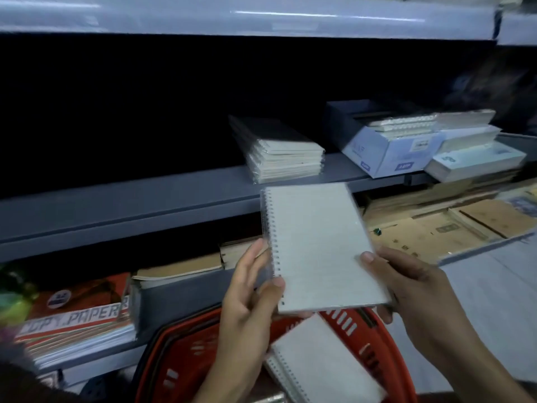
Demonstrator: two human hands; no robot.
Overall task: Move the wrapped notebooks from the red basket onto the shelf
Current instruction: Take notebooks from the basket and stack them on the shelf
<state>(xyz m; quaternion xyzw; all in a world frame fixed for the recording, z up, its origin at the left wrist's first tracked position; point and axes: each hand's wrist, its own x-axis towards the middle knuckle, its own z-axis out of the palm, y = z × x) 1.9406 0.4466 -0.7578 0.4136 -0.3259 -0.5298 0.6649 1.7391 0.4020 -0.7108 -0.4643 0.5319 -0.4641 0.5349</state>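
Head view: both hands hold one wrapped notebook (321, 248) at mid-frame, above the red basket (180, 359). Left hand (247, 298) grips the spiral edge, thumb on the lower left corner; right hand (418, 289) grips the plain edge, thumb on the cover, fingers curled beneath.

Key relation — the stack of wrapped notebooks (279, 149) on the shelf (122, 202) sits directly above the held notebook in the frame, just past the shelf's front lip. The notebook's long axis runs bottom-to-top of the frame, tilted slightly left, spiral on the left. The stack's long axis runs roughly the same way, so little rotation looks needed — mostly lift and push forward.

Both hands sit about equally far from the stack; the left is marginally more in line with it.

More spiral notebooks (322, 362) remain in the basket at lower centre, so the job looks part done. A blue box (383, 152) of pads sits right of the stack; keep clear.
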